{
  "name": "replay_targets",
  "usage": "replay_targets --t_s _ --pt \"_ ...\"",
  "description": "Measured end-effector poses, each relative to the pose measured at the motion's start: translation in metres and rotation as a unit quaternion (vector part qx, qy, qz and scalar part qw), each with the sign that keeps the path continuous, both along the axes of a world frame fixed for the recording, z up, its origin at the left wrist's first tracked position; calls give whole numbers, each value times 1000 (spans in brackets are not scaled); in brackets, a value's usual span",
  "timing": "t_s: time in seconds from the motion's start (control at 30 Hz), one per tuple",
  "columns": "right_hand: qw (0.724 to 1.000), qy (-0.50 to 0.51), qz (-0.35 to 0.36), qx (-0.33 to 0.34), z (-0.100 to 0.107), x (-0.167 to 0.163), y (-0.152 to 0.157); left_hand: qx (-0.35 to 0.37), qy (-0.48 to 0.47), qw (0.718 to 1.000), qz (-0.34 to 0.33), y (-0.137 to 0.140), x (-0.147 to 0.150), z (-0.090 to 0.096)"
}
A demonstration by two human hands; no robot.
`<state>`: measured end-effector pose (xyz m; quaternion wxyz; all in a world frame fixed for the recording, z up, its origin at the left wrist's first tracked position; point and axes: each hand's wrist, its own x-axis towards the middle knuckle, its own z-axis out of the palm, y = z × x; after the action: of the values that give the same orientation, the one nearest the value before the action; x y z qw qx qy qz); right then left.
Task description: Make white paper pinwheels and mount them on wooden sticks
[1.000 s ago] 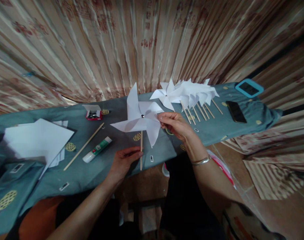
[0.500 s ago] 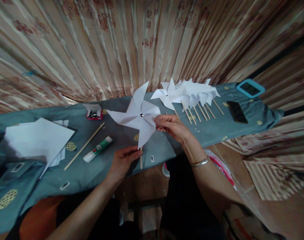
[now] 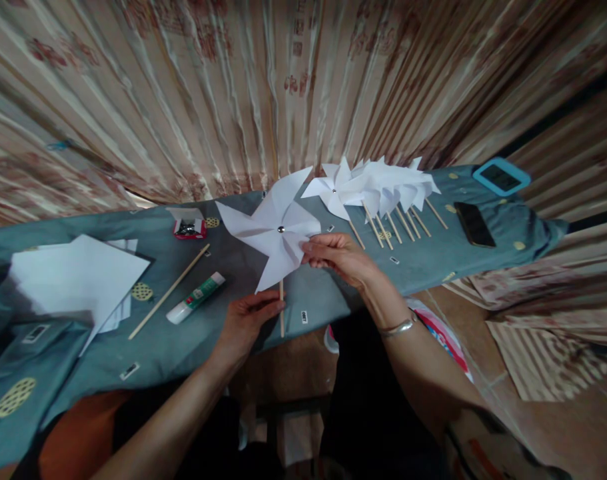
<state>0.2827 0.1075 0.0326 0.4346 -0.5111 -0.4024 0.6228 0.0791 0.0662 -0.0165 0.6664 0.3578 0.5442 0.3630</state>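
A white paper pinwheel with a silver pin at its centre stands in front of me, held over the table. My left hand pinches its wooden stick between thumb and fingers, below the blades. At the right side of the wheel, the thumb and fingers of my right hand are closed on the edge of a blade. Behind it to the right lies a row of several finished-looking pinwheels, overlapping, their sticks pointing toward me.
On the teal cloth lie a loose wooden stick, a glue stick, a small red box of pins and white paper sheets. A black phone and a blue-framed device are at the right. A curtain hangs behind.
The pinwheel's blades have turned clockwise a little, with my right hand shifting slightly left along with a blade. My left hand stays on the stick.
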Motion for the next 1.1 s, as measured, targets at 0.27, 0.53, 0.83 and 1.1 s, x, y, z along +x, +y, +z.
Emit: replay_targets --t_s 0.27,0.53,0.83,1.1 --pt "997 -3 74 19 6 3 -6 -1 -41 998 41 7 -5 -2" --pt "988 34 -98 117 10 32 4 -20 -43 999 19 5 -5 2" --pt "984 -54 -131 110 -7 34 14 -31 -24 999 -33 -2 0 3" --pt "987 -69 -135 53 -2 28 13 -36 -25 999 -31 -1 -2 1"
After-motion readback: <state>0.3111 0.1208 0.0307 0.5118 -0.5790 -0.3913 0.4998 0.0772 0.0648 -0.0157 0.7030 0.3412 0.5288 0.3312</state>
